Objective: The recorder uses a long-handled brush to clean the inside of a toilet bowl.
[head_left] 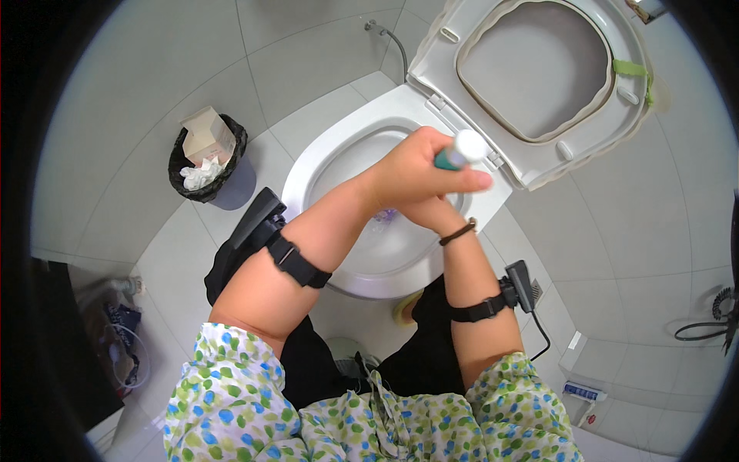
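Note:
My left hand (427,165) is closed round a teal stick-like thing with a rounded white end (468,146), which points up and to the right above the toilet bowl. Its lower part is hidden, so I cannot tell its exact kind. Tucked below the left hand is my right hand (423,214), with its fingers out of sight. Both hands are over the white toilet (308,179). Something small and purple (385,217) shows in the bowl beneath my wrists, partly covered by my left forearm.
The toilet seat and lid (531,158) stand raised at the back right, with a green strap (630,68) on them. To the left is a lined bin (237,185) holding a box and tissue. A hose (400,50) runs down the wall behind the toilet.

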Motion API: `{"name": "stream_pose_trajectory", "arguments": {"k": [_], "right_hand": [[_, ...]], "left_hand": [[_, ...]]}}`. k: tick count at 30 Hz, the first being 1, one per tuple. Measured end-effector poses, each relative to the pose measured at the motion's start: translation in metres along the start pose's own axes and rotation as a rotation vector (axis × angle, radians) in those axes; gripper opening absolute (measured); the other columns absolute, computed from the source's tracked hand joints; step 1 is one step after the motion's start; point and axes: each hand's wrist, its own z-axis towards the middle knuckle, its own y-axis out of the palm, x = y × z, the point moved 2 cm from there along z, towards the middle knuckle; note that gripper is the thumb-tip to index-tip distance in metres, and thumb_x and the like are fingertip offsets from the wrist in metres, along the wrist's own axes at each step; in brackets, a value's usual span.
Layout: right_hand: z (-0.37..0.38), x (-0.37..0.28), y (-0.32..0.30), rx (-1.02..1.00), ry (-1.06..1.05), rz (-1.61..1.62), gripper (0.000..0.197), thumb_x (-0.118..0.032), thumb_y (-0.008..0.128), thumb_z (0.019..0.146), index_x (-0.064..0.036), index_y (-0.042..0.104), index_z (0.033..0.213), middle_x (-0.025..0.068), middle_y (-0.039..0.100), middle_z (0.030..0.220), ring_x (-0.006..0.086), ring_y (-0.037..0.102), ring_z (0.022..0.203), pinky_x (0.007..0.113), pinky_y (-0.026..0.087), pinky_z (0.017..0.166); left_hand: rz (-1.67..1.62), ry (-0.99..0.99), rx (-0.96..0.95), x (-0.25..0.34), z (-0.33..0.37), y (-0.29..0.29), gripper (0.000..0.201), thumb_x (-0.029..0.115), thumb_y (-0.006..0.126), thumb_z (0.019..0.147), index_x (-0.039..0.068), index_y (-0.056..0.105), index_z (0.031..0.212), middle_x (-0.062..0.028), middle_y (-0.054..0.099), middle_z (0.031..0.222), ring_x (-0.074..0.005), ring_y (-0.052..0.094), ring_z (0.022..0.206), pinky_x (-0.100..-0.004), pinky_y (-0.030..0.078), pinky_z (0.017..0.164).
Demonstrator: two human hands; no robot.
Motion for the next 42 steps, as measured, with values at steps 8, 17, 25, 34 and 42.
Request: {"name": "stream_pose_trajectory", "arguments": {"k": [8,17,25,34,42], "right_hand": [[0.004,-0.157,-0.05,-0.379,-0.018,-0.74,0.015,-0.016,0.064,0.068,-0.0049,0.06,0.078,0.0132,0.061,0.071,0.0327,0.059,0.064,0.037,0.048,0.058],[-0.032,-0.123,0.03,-0.329,-0.084,-0.101,0.01,-0.012,0.059,0.073,-0.0055,0.059,0.082,0.0174,0.061,0.076,0.0353,0.059,0.071,0.04,0.048,0.063],[-0.026,-0.062,0.018,0.113,0.193,-0.55,0.018,-0.017,0.061,0.077,-0.0061,0.058,0.09,0.0138,0.06,0.071,0.0323,0.058,0.061,0.041,0.046,0.054],[-0.044,-0.019,0.042,0.328,0.292,-0.477,0.023,-0.014,0.06,0.072,-0.0047,0.055,0.093,0.0157,0.057,0.081,0.0343,0.055,0.081,0.044,0.044,0.075],[-0.05,-0.105,0.078,0.242,0.13,-0.094,0.036,-0.004,0.058,0.069,-0.0009,0.042,0.101,0.0186,0.05,0.096,0.0361,0.048,0.091,0.045,0.038,0.08]], "left_hand": [[-0.265,0.617,-0.202,0.08,-0.027,0.021,0.038,0.011,0.068,0.074,0.004,0.038,0.052,-0.0027,0.04,0.043,-0.0124,0.034,0.037,-0.0267,0.026,0.036],[-0.337,0.384,-0.503,0.075,-0.038,-0.005,0.036,0.019,0.076,0.069,0.004,0.045,0.058,-0.0016,0.044,0.047,-0.0111,0.039,0.037,-0.0237,0.028,0.036],[0.35,0.026,-0.1,0.057,-0.012,-0.019,0.016,0.016,0.061,0.082,0.003,0.052,0.078,-0.0037,0.053,0.068,-0.0107,0.054,0.066,-0.0282,0.046,0.068],[0.324,-0.132,-0.006,0.0,-0.008,-0.032,0.013,0.012,0.063,0.078,0.002,0.056,0.083,-0.0014,0.052,0.06,-0.0074,0.048,0.056,-0.0205,0.036,0.054],[0.03,0.416,-0.333,0.079,-0.028,-0.027,0.023,0.021,0.047,0.089,-0.001,0.049,0.089,0.0064,0.038,0.041,-0.005,0.032,0.031,-0.0217,0.028,0.033]]}}
